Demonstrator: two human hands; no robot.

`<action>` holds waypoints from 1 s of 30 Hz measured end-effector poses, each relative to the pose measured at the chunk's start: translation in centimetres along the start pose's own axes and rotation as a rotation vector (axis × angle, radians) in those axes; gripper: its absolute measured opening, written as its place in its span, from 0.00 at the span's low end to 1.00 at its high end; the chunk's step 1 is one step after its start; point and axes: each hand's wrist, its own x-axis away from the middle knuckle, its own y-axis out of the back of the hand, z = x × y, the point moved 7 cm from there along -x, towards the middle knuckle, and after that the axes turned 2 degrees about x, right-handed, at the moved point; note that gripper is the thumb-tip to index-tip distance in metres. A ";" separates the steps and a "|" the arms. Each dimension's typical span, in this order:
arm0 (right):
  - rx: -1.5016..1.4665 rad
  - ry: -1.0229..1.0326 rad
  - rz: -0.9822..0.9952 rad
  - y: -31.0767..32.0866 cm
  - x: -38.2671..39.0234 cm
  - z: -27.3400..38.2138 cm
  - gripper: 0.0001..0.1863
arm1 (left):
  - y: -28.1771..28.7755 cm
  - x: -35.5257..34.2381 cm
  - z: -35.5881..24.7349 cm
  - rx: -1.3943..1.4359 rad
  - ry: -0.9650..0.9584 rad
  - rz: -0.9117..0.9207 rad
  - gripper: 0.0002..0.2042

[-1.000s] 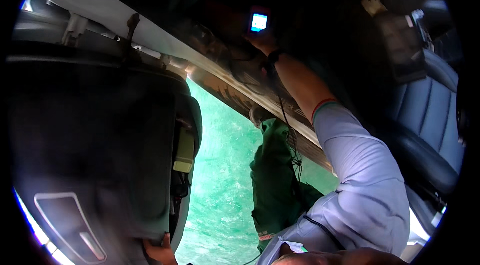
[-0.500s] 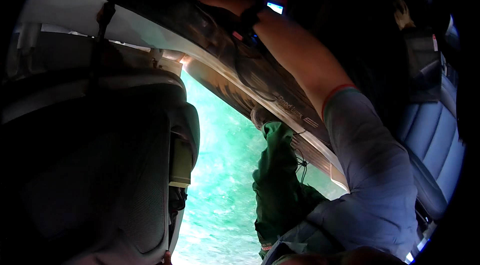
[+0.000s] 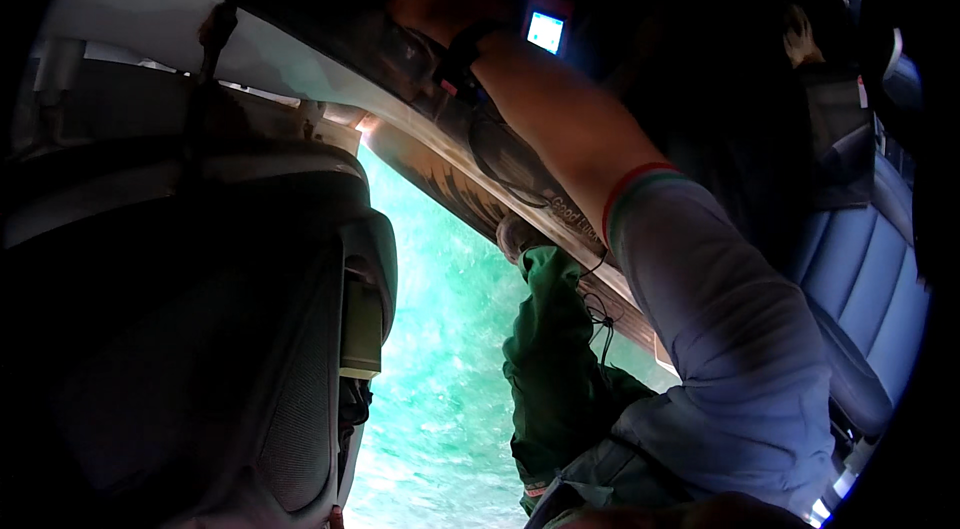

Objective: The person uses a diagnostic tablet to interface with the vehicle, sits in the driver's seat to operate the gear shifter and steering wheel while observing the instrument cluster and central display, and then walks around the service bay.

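Note:
High in the view, my right hand [image 3: 425, 9] reaches into shadow under the dashboard, a black band round its wrist; its fingers are too dark to make out. Just right of it is a small device [image 3: 545, 32] with a lit screen; whether I touch it is unclear. A dark cable [image 3: 490, 164] hangs below my wrist over the worn door sill [image 3: 450, 169]. Only a sliver of my left hand [image 3: 336, 517] shows at the lower edge, by the car door [image 3: 250, 349]; its fingers are hidden.
My green-trousered leg [image 3: 550, 329] has its shoe [image 3: 515, 234] at the sill. The door opening shows a green floor [image 3: 430, 399]. A padded seat [image 3: 860, 279] is at the right. A pale hand or glove [image 3: 800, 37], I cannot tell which, lies in shadow upper right.
My right hand has left the lit device it held and moved up and left into shadow. The door's near side appears darker, and less of my left hand shows.

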 end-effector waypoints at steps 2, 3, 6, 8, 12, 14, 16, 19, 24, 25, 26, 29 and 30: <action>0.039 -0.039 0.093 -2.5 1.3 -1.1 0.12 | -0.7 -0.2 -0.1 0.000 0.007 -0.001 0.39; 0.031 -0.001 0.111 -4.1 2.7 -1.3 0.13 | -1.2 0.0 0.1 -0.002 0.024 -0.003 0.39; -0.084 0.160 0.122 -8.8 7.8 -3.7 0.18 | -2.8 -0.4 0.7 -0.011 0.058 -0.011 0.39; -0.136 0.190 0.104 -11.3 8.4 -6.2 0.21 | -4.0 -1.5 0.9 -0.008 0.053 -0.006 0.39; 0.067 -0.051 -0.006 -12.2 6.0 -12.8 0.26 | -6.7 -4.2 0.4 0.018 0.016 0.013 0.40; 0.280 -0.260 -0.041 -11.6 8.9 -16.6 0.29 | -7.0 -3.5 -0.2 0.017 0.021 0.013 0.40; 0.412 -0.460 -0.136 -10.7 12.3 -21.9 0.36 | -6.3 -2.6 -1.5 0.022 0.008 0.018 0.40; 0.208 -0.820 0.352 -9.4 15.0 -24.7 0.48 | -6.0 0.0 -3.4 0.020 -0.002 0.025 0.40; -0.038 -0.934 0.178 2.6 20.9 -21.3 0.48 | -5.3 5.0 -4.3 0.057 -0.017 0.007 0.41; -0.154 -0.943 0.108 4.5 22.3 -21.4 0.48 | -4.5 5.2 -4.4 0.065 -0.030 0.011 0.41; -0.270 -0.946 0.038 6.4 23.6 -21.5 0.49 | -4.0 5.6 -4.6 0.071 -0.042 0.012 0.41; -0.388 -0.876 -0.136 11.0 29.3 -26.1 0.46 | -2.2 7.9 -5.5 0.116 -0.093 0.044 0.41; -0.556 -0.903 -0.080 12.9 31.7 -24.8 0.42 | -1.1 10.1 -5.5 0.133 -0.088 0.048 0.41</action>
